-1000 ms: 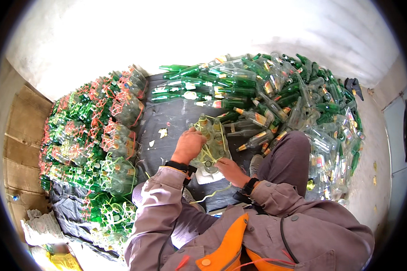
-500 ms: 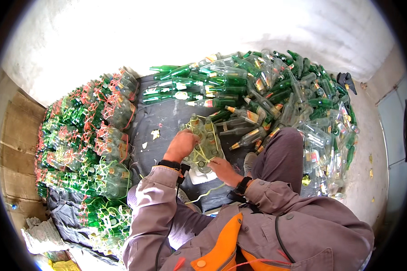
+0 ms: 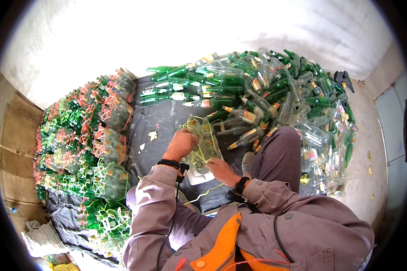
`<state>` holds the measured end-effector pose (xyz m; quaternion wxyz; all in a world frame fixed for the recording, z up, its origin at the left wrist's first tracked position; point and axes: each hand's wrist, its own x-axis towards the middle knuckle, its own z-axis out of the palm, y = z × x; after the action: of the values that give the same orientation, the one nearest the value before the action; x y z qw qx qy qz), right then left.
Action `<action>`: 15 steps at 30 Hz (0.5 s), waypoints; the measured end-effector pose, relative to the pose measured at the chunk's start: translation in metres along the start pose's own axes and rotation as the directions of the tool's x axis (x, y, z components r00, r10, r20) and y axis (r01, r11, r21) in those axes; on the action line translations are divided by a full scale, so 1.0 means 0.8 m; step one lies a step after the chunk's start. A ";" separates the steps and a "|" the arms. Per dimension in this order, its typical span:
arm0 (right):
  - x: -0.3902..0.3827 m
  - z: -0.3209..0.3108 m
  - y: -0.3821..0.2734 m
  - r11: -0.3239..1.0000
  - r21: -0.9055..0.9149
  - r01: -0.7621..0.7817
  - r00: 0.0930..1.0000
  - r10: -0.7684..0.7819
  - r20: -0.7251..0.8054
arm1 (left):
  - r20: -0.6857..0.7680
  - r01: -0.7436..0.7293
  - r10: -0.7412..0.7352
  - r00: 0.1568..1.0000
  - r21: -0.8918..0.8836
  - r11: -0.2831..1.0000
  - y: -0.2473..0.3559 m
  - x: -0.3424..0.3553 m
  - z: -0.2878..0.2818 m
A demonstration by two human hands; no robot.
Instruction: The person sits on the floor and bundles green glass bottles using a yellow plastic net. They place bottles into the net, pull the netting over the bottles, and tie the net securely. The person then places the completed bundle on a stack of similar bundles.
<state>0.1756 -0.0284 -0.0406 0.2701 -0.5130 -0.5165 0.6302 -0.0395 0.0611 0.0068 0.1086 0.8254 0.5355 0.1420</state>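
Between my hands stands a cluster of upright clear glass bottles [image 3: 208,141], with pale yellow-green plastic strap [image 3: 198,156] running around and across their necks. My left hand [image 3: 182,144] is closed on the strap at the left side of the cluster, by the bottle necks; its fingertips are partly hidden. At the near right corner, my right hand [image 3: 221,171] pinches the strap beside the nearest bottle neck. A loose strap tail [image 3: 205,194] trails below toward my legs. Under the near side of the cluster shows a white pad [image 3: 200,177].
Loose green and clear bottles [image 3: 276,97] lie heaped from the far middle round to the right, close to my bent knee [image 3: 276,158]. On the left stand rows of strapped bottle bundles [image 3: 83,135]. Dark sheeting [image 3: 153,122] covers the floor; a white wall [image 3: 190,27] rises behind.
The view has shifted slightly, moving the scene a little leftward. Both hands keep their hold on the strap, with hardly any other movement.
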 end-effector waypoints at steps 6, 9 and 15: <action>-0.002 -0.005 -0.008 0.998 -0.061 0.007 1.000 -0.006 0.016 | 0.006 -0.022 0.022 1.000 -0.009 1.000 -0.006 0.004 0.001; -0.001 -0.010 -0.011 0.992 -0.128 0.020 0.999 -0.016 0.034 | 0.003 -0.007 0.007 1.000 0.000 1.000 -0.003 0.004 -0.002; 0.000 -0.011 -0.015 0.983 -0.183 0.021 0.999 -0.012 0.049 | -0.013 0.046 -0.046 0.999 -0.016 0.999 0.002 0.004 -0.005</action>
<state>0.1815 -0.0209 -0.0291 0.2144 -0.5162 -0.5831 0.5896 -0.0383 0.0636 0.0114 0.1148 0.8110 0.5539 0.1489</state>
